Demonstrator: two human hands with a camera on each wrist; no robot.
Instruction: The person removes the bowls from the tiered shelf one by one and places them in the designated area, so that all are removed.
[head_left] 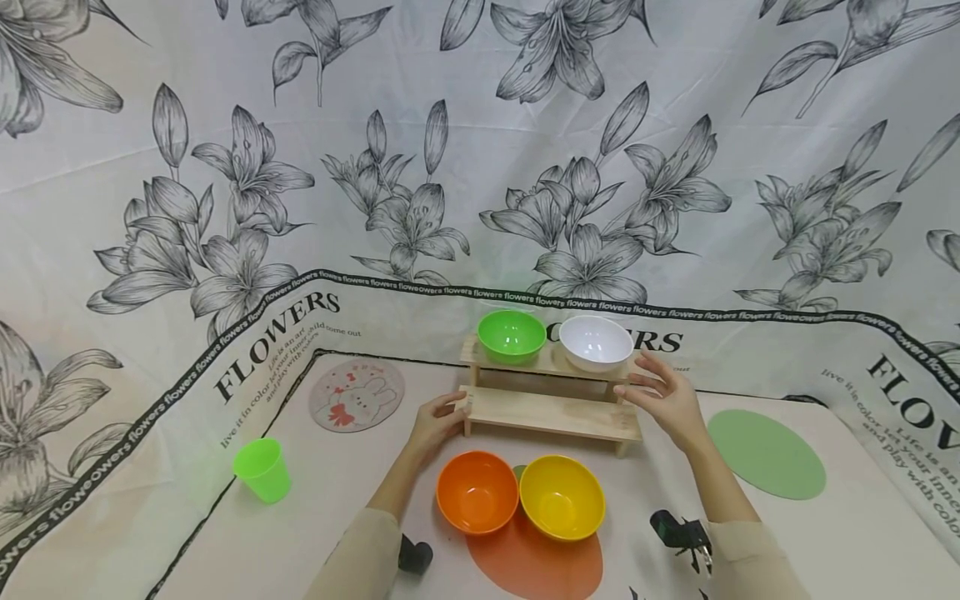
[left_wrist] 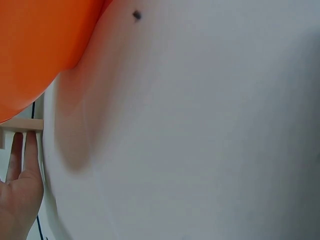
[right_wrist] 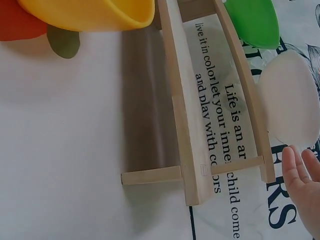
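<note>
Tablecloth [head_left: 750, 533] | orange bowl [head_left: 477, 492] empty | yellow bowl [head_left: 562, 497] empty

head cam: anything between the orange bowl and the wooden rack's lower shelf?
Nothing: in the head view only bare tablecloth separates the orange plastic bowl from the two-tier wooden rack. The left hand touches the rack's left end, off to the side.

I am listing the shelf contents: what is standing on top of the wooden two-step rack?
On the upper step of the wooden rack stand a green bowl and a white bowl. The lower step looks bare; the part behind the right hand is hidden.
</note>
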